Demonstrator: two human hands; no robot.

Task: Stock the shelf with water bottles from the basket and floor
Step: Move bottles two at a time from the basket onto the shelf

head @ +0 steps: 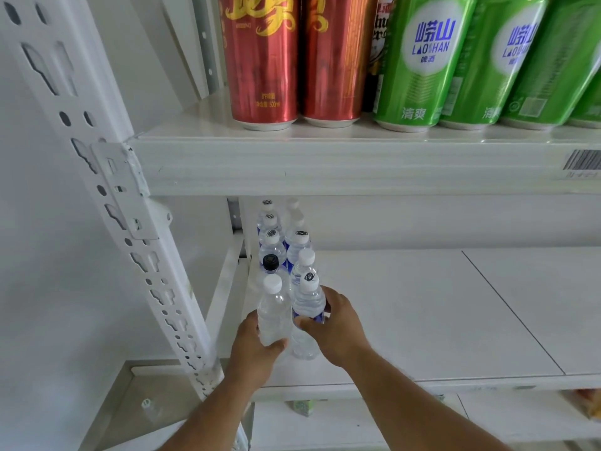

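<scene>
Two rows of clear water bottles (pixel 272 245) stand at the left end of the white middle shelf (pixel 406 307), most with white caps, one with a black cap (pixel 271 263). My left hand (pixel 257 348) grips a plain clear bottle (pixel 274 312) at the front of the left row. My right hand (pixel 338 327) wraps around a blue-labelled bottle (pixel 308 307) at the front of the right row. Both bottles are upright and side by side. The basket and the floor are out of sight.
The upper shelf (pixel 325 157) carries red cans (pixel 263 60) and green cans (pixel 419 63). A perforated white upright (pixel 107 190) runs down the left. A barcode tag (pixel 583 162) sits at the right edge. A lower shelf (pixel 325 424) holds small packets.
</scene>
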